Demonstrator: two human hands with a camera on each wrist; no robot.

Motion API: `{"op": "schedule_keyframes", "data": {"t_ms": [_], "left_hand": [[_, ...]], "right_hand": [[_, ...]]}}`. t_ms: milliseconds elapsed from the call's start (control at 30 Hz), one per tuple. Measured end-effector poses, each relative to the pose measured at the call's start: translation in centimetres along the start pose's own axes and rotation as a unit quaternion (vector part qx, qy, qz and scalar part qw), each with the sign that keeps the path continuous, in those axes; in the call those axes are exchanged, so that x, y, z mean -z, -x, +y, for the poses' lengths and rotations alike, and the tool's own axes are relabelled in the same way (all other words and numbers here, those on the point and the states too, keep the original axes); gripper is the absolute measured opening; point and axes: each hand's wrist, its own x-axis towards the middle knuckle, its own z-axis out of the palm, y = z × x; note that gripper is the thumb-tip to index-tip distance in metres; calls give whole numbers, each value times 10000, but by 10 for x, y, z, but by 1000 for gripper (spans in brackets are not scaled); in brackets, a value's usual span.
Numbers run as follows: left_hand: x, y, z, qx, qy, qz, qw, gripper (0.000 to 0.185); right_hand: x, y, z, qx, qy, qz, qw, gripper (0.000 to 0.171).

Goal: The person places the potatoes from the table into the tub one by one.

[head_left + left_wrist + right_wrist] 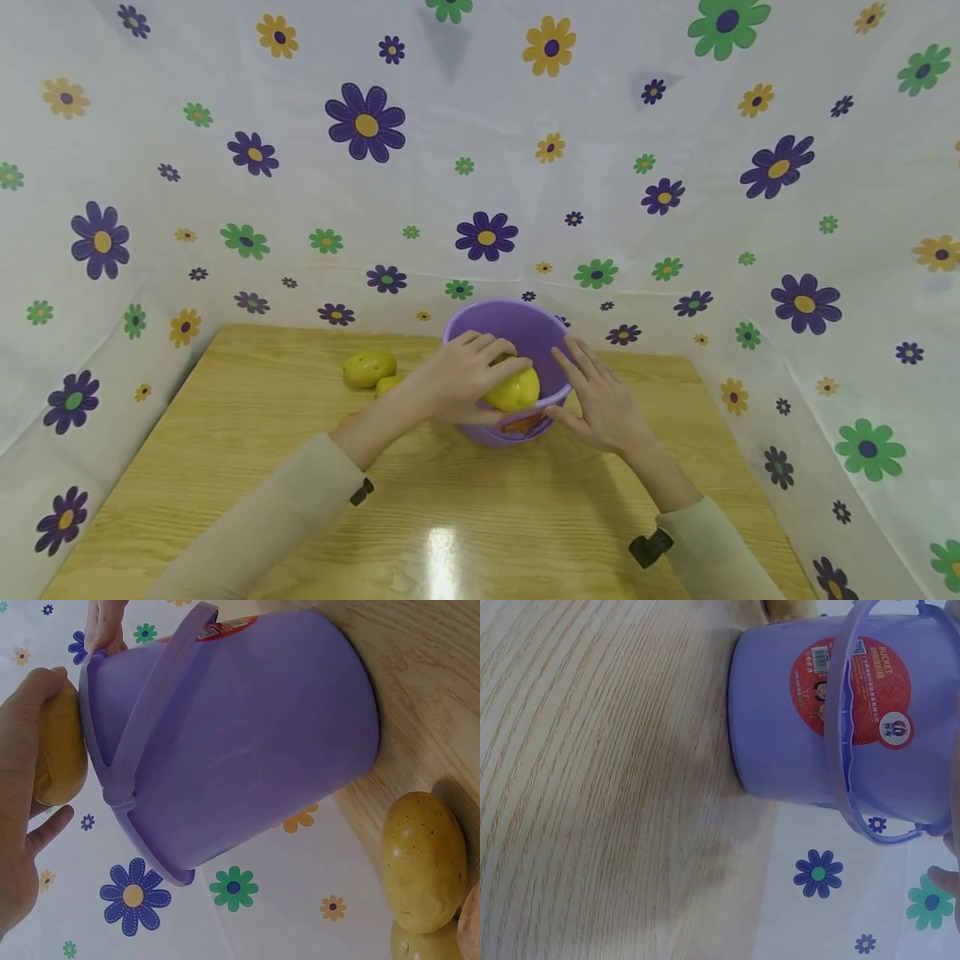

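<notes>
Left grip [457, 375] round smooth oval potato [513, 390] (over purple plastic bucket [536, 333])

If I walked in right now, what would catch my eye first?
Probably the purple bucket standing toward the back of the wooden table, with the left hand holding a yellow potato over its rim and the right hand touching its right side. More potatoes lie on the table just left of it.
</notes>
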Motion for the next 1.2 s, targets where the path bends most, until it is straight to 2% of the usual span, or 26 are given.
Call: {"op": "schedule_keyframes", "data": {"t_ms": [267, 467, 767, 1200], "left_hand": [[-5, -1, -13, 347, 376, -470, 9976, 73], [-11, 1, -20, 607, 746, -486, 9942, 71], [-15, -2, -29, 736, 731, -636, 9926, 72], [-21, -13, -37, 1088, 719, -1344, 9823, 70]], "right_hand": [[0, 0, 0, -9, 7, -9, 10000, 95], [-1, -1, 0, -6, 15, 0, 10000, 95], [-1, -1, -1, -4, -29, 39, 10000, 97], [-2, 0, 1, -30, 9, 8, 10000, 96]]}}
